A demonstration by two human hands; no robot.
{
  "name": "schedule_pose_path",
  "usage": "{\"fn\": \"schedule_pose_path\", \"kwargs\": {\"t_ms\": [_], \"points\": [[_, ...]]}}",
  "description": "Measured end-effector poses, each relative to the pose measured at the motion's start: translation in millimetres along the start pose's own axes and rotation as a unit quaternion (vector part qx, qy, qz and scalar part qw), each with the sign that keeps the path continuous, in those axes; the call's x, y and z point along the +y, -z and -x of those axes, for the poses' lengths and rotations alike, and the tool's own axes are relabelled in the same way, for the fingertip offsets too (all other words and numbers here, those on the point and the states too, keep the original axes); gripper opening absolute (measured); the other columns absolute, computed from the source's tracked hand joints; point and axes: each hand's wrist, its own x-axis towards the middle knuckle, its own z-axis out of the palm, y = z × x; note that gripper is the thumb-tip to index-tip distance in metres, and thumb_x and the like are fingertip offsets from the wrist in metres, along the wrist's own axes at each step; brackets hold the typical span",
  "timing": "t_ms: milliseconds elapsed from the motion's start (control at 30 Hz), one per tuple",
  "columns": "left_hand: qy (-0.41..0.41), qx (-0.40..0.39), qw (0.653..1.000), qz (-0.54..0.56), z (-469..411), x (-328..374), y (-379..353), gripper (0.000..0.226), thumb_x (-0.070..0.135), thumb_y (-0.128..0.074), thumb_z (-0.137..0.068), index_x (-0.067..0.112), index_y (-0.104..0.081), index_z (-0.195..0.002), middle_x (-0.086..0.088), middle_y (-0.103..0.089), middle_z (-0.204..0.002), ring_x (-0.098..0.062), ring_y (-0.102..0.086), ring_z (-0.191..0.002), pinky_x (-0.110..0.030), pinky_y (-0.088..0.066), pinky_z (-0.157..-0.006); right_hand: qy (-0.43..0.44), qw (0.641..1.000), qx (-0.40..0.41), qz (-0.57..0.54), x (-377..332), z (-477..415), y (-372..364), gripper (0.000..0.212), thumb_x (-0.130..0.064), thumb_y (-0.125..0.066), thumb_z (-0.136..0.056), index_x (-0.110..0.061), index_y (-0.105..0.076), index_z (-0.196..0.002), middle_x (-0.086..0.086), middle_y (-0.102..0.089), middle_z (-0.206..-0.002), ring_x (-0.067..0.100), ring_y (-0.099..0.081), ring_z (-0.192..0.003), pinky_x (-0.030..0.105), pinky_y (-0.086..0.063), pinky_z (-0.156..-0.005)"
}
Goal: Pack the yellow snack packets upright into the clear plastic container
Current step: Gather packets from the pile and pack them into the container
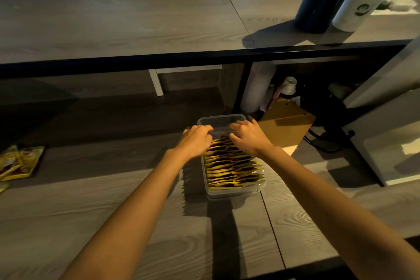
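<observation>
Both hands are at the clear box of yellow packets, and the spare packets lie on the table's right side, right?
Not quite. The head view shows the spare packets on the left side of the table. Left hand and right hand are at the clear box.

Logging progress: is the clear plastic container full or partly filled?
Mostly filled: upright yellow snack packets line the clear plastic container from its near end; the far end looks empty.

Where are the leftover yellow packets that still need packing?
In the head view, the loose packets lie flat at the far left edge of the table, well left of the left hand and the clear container.
</observation>
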Motion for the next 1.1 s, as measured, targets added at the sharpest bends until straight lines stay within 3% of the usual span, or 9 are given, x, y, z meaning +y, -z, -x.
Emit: {"fn": "schedule_pose_path", "kwargs": {"t_ms": [200, 400, 567, 700, 833, 967, 1100], "points": [[0.037, 0.176, 0.984, 0.008, 40.5, -26.3, 34.9, 0.035, 0.013, -0.040, -0.096, 0.012, -0.053, -0.129, -0.011, -0.055, -0.132, -0.026, -0.051, -0.122, -0.037, -0.039, -0.103, 0.079, 0.990, 0.117, -0.026, -75.6, 6.2, -12.5, 0.042, -0.015, -0.048, -0.092, -0.011, -0.045, -0.134, 0.009, -0.053, -0.132, 0.025, -0.052, -0.120, 0.034, -0.043, -0.098], [0.170, 0.247, 0.951, 0.075, 102.1, -111.6, 53.9, 0.032, 0.010, -0.043, -0.094, 0.008, -0.060, -0.120, -0.016, -0.060, -0.124, -0.031, -0.054, -0.116, -0.036, -0.043, -0.097, 0.132, 0.991, 0.023, -0.029, -180.4, -1.3, -55.6, 0.049, -0.008, -0.053, -0.088, -0.009, -0.043, -0.136, 0.010, -0.049, -0.134, 0.028, -0.051, -0.121, 0.038, -0.045, -0.097], [0.281, 0.256, 0.923, 0.066, 157.7, -204.4, 70.4, 0.030, 0.013, -0.041, -0.094, 0.009, -0.062, -0.115, -0.015, -0.062, -0.121, -0.032, -0.055, -0.113, -0.038, -0.045, -0.092, 0.175, 0.983, -0.054, -0.020, -275.8, -14.9, -109.6, 0.032, -0.011, -0.044, -0.089, -0.004, -0.052, -0.120, 0.016, -0.052, -0.123, 0.037, -0.053, -0.113, 0.042, -0.046, -0.087], [0.345, 0.267, 0.898, 0.058, 192.5, -273.8, 91.9, 0.033, 0.013, -0.039, -0.095, 0.007, -0.057, -0.123, -0.018, -0.056, -0.128, -0.034, -0.051, -0.118, -0.039, -0.042, -0.095, 0.211, 0.969, -0.130, 0.002, -349.7, -32.5, -143.8, 0.042, -0.015, -0.045, -0.092, -0.012, -0.045, -0.134, 0.014, -0.043, -0.140, 0.036, -0.047, -0.124, 0.041, -0.044, -0.098], [0.397, 0.283, 0.871, 0.066, 216.6, -343.2, 111.6, 0.044, 0.015, -0.043, -0.094, 0.007, -0.042, -0.138, -0.021, -0.041, -0.142, -0.037, -0.038, -0.132, -0.044, -0.034, -0.106, 0.239, 0.958, -0.151, 0.045, -415.8, -53.6, -168.7, 0.045, -0.021, -0.045, -0.094, -0.012, -0.042, -0.137, 0.014, -0.040, -0.144, 0.035, -0.043, -0.129, 0.041, -0.038, -0.105], [0.427, 0.262, 0.864, 0.054, 229.4, -395.8, 128.1, 0.055, 0.025, -0.041, -0.097, 0.014, -0.022, -0.147, -0.020, -0.012, -0.155, -0.037, -0.009, -0.145, -0.050, -0.024, -0.113, 0.257, 0.949, -0.156, 0.089, -464.8, -77.6, -185.1, 0.056, -0.028, -0.044, -0.094, -0.020, -0.026, -0.146, 0.011, -0.019, -0.155, 0.033, -0.025, -0.140, 0.046, -0.026, -0.113], [0.425, 0.219, 0.877, 0.051, 224.1, -433.4, 132.6, 0.055, 0.026, -0.037, -0.099, 0.020, -0.016, -0.150, -0.018, 0.001, -0.158, -0.036, 0.003, -0.146, -0.050, -0.014, -0.118, 0.230, 0.945, -0.201, 0.114, -491.8, -101.4, -195.2, 0.060, -0.019, -0.041, -0.095, -0.027, -0.014, -0.148, 0.005, 0.003, -0.160, 0.035, -0.007, -0.145, 0.054, -0.019, -0.114]]}}
